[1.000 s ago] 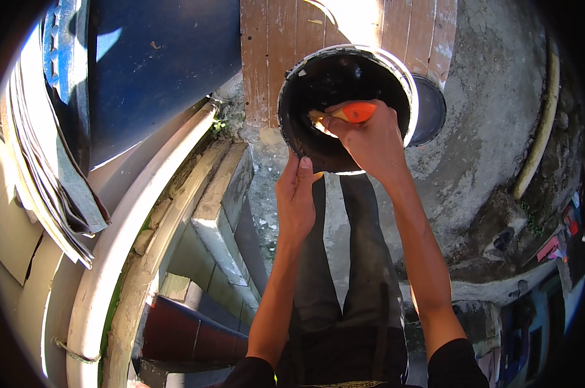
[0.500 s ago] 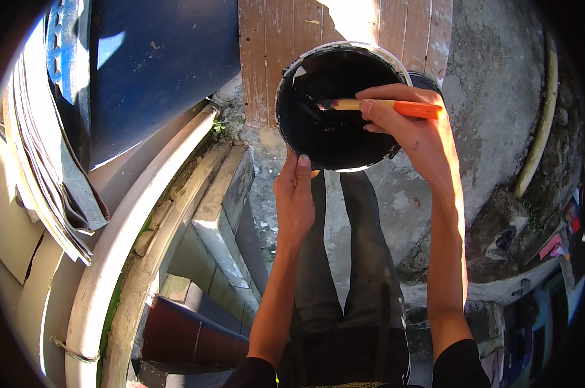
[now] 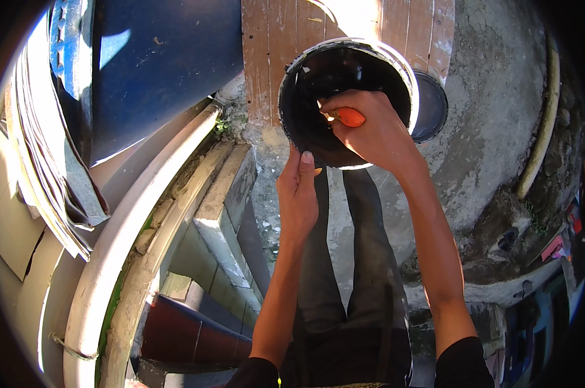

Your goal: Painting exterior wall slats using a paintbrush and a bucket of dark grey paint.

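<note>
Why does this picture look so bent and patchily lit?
Head view: fisheye lens, so the long pale pole seems bowed; head view: sunlight bleaches part of the brown wooden boards; head view: the round black-walled bucket is too dark inside for much detail.

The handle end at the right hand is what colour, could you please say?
The handle end is bright orange-red, best seen in the head view.
</note>
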The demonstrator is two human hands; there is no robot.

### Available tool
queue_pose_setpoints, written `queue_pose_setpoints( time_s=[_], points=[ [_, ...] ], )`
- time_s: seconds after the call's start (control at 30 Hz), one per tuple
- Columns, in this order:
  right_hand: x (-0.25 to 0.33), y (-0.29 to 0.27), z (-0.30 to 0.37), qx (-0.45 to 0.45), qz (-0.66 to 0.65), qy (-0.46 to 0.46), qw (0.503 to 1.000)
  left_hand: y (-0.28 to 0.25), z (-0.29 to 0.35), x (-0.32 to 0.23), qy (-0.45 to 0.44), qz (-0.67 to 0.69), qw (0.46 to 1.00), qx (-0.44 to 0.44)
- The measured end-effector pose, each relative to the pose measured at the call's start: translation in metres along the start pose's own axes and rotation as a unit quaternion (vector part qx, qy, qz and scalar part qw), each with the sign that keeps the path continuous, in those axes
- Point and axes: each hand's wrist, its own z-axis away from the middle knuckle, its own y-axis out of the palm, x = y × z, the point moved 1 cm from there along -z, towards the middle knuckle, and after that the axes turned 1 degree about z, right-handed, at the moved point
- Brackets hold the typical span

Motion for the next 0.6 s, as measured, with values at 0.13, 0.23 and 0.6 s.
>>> queue_pose_setpoints(
  time_s=[0.13,0.23,0.6],
  points=[
    [-0.002,0.008,-0.003,0.045,0.01,0.014,0.999,0.003,0.0,-0.003,0.019,0.018,1.0,-0.005],
    [-0.003,0.003,-0.006,0.036,-0.003,0.02,0.999,0.003,0.0,-0.001,0.008,0.026,1.0,0.0],
    [0.016,-0.022,-0.007,-0.051,-0.082,0.09,0.991,0.003,0.0,0.001,0.003,0.023,1.0,-0.016]
  ],
)
